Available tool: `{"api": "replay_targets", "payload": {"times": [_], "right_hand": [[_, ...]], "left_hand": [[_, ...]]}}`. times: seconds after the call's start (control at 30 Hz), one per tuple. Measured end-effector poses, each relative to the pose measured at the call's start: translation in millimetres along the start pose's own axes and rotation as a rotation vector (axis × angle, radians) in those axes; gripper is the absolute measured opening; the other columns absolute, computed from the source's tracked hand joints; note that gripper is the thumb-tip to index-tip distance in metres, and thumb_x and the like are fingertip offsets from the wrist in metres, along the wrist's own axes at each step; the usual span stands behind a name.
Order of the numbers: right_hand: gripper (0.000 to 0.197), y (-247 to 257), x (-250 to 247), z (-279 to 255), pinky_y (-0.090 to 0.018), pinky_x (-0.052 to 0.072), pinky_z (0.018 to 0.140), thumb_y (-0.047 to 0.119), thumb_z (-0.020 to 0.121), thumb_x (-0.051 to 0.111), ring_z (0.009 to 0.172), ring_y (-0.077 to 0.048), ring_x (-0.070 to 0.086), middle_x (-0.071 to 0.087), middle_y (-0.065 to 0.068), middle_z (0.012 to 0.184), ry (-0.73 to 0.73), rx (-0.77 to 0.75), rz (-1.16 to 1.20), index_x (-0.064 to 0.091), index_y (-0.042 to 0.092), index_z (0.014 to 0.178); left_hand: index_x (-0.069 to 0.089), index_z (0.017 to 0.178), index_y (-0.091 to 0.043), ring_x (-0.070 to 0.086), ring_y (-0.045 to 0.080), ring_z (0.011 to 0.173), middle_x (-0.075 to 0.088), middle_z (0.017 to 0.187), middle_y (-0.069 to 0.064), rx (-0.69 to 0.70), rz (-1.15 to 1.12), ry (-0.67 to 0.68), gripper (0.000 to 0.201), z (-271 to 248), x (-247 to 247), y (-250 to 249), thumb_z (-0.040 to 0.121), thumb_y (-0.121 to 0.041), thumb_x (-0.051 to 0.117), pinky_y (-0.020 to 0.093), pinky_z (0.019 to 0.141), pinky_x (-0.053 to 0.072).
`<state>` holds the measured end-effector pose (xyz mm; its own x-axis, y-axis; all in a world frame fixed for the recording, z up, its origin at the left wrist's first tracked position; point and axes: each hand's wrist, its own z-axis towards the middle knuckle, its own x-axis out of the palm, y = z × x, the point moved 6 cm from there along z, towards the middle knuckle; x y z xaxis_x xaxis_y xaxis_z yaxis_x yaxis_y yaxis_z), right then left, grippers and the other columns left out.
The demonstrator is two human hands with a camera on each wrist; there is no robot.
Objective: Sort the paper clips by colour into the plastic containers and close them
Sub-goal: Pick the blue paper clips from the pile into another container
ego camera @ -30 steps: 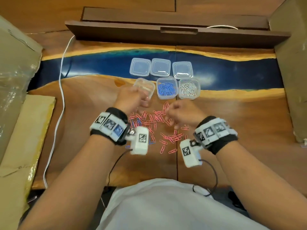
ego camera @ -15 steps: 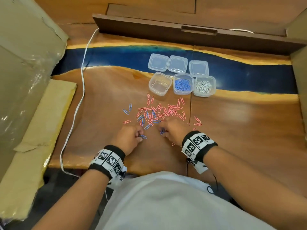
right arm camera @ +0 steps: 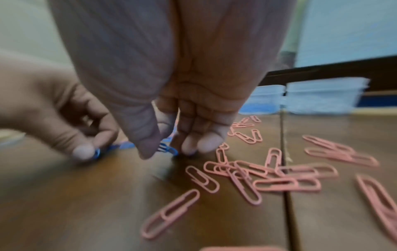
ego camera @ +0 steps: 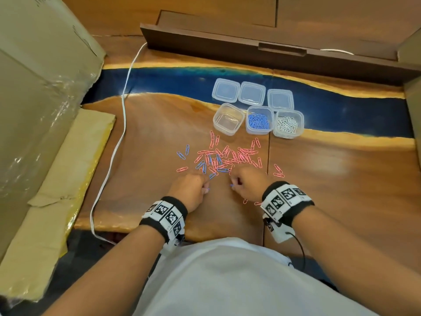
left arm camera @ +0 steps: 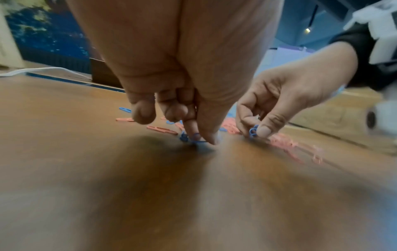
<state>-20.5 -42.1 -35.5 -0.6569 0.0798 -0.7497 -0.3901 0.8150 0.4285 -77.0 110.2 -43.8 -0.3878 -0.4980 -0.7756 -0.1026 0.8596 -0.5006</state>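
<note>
Pink paper clips (ego camera: pixel 230 156) lie scattered mid-table with a few blue paper clips (ego camera: pixel 182 153) among them. Behind stand three tubs: an empty one (ego camera: pixel 227 119), one with blue clips (ego camera: pixel 259 120), one with white clips (ego camera: pixel 288 124). Three lids (ego camera: pixel 251 93) lie behind those. At the pile's near edge my left hand (ego camera: pixel 193 188) pinches a blue clip (left arm camera: pixel 191 138) on the wood between thumb and forefinger. Beside it my right hand (ego camera: pixel 245 184) pinches another blue clip (right arm camera: pixel 167 149) at the table surface.
A white cable (ego camera: pixel 114 142) runs down the table's left side. Cardboard boxes (ego camera: pixel 38 87) stand at the left, another at the right edge. A dark wooden ledge (ego camera: pixel 262 51) crosses the back. Loose pink clips (ego camera: pixel 278 171) lie to the right of my right hand.
Both hands have drawn back from the tubs to the pile's near edge and closed on blue clips. The head view has shifted, showing more of the table's left.
</note>
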Motion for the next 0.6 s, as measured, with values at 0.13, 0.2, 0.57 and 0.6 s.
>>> {"api": "replay_targets", "payload": {"times": [0.13, 0.2, 0.57, 0.6], "right_hand": [[0.020, -16.2, -3.4, -10.5, -0.032, 0.057, 0.064, -0.005, 0.081, 0.068, 0.058, -0.011, 0.061, 0.064, -0.004, 0.068, -0.086, 0.145, 0.700, 0.057, 0.011, 0.077], [0.022, -14.6, -0.8, -12.8, -0.027, 0.059, 0.060, -0.011, 0.083, 0.065, 0.057, -0.015, 0.065, 0.063, -0.009, 0.069, -0.058, 0.170, 1.031, 0.058, 0.006, 0.094], [0.014, -4.2, -10.3, 12.3, -0.021, 0.041, 0.051, 0.011, 0.079, 0.074, 0.048, -0.005, 0.046, 0.054, 0.005, 0.058, -0.167, 0.211, 0.669, 0.061, 0.015, 0.073], [0.013, -2.0, -11.6, 16.3, -0.022, 0.039, 0.055, 0.014, 0.078, 0.074, 0.049, -0.004, 0.044, 0.052, 0.008, 0.057, -0.216, 0.201, 0.531, 0.062, 0.016, 0.073]], "left_hand": [[0.059, 0.080, -0.022, 0.049, 0.013, 0.062, 0.054, 0.068, -0.003, -0.149, -0.571, -0.107, 0.022, 0.7, -6.2, 10.7, 0.084, -0.001, 0.062, 0.025, 0.063, 0.043], [0.062, 0.101, -0.018, 0.051, 0.009, 0.057, 0.057, 0.070, 0.001, -0.189, -0.836, -0.095, 0.028, 1.0, -8.4, 10.6, 0.088, 0.005, 0.055, 0.020, 0.051, 0.045], [0.049, 0.065, -0.017, 0.037, 0.009, 0.050, 0.043, 0.055, -0.007, -0.323, -0.713, -0.193, 0.031, 12.7, -13.9, 8.8, 0.082, -0.028, 0.073, 0.023, 0.049, 0.033], [0.052, 0.068, -0.016, 0.036, 0.009, 0.051, 0.043, 0.056, -0.007, -0.290, -0.597, -0.216, 0.027, 13.4, -13.6, 6.3, 0.079, -0.025, 0.075, 0.024, 0.051, 0.031]]}}
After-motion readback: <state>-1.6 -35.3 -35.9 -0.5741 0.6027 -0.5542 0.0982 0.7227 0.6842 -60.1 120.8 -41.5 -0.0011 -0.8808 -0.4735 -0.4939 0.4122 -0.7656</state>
